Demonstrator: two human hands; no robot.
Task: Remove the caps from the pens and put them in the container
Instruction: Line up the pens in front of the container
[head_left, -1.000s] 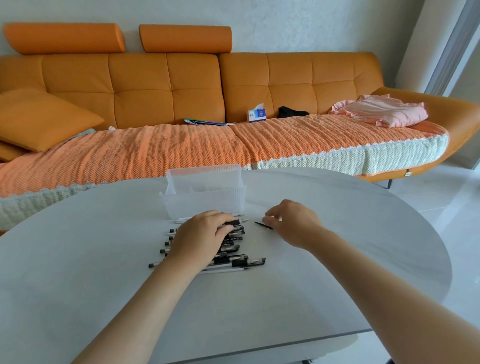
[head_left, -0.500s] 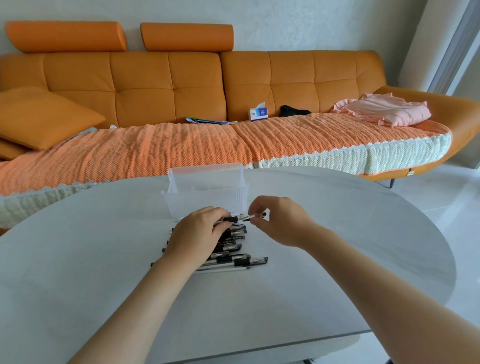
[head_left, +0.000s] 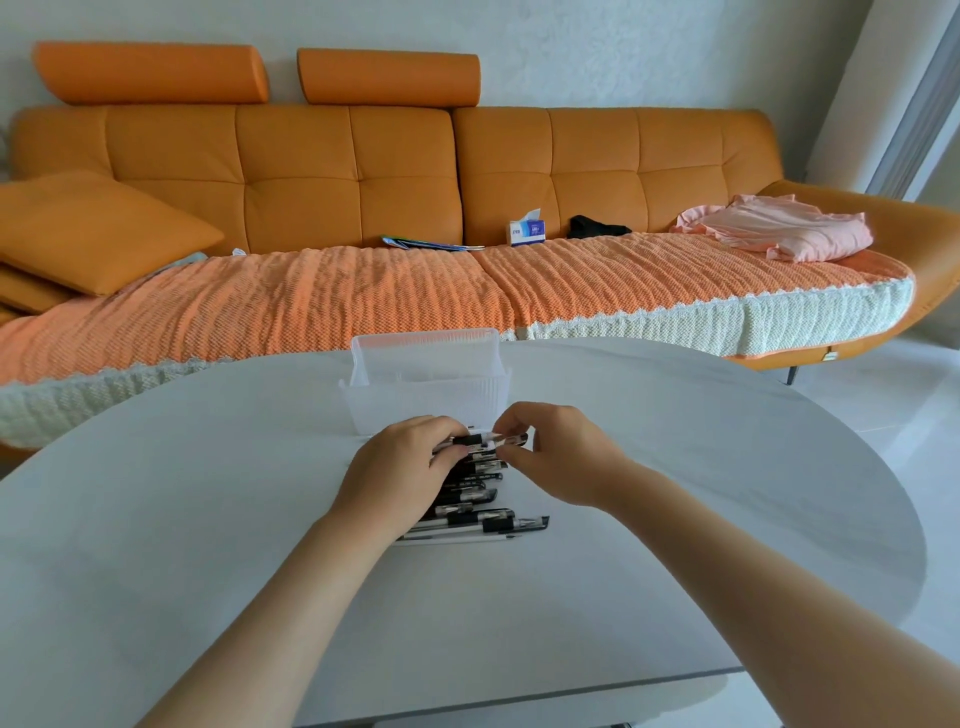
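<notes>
**Pens stacked before the container**

Black-capped pens (head_left: 478, 512) heaped in a row, lying crosswise, caps toward the right, near the table's far edge. One pen (head_left: 485, 440) at the heap's far end, just before the translucent ribbed container (head_left: 426, 397), upright, lid raised behind.

Two bare hands, left hand (head_left: 402, 467) and right hand (head_left: 558, 457), over one grey tabletop (head_left: 208, 519); one clear plastic container (head_left: 426, 387) with ribbed walls; one row of black-and-clear pens (head_left: 483, 522), roughly eight or nine, exact count unclear under the left hand; one pen (head_left: 488, 440) raised between both hands; one orange sofa (head_left: 363, 171); two roll headrests (head_left: 150, 73); one loose orange cushion (head_left: 98, 228); one tissue box (head_left: 527, 230); one pink garment (head_left: 779, 228); one small black item (head_left: 595, 227); one flat stack of papers (head_left: 426, 242).
</notes>
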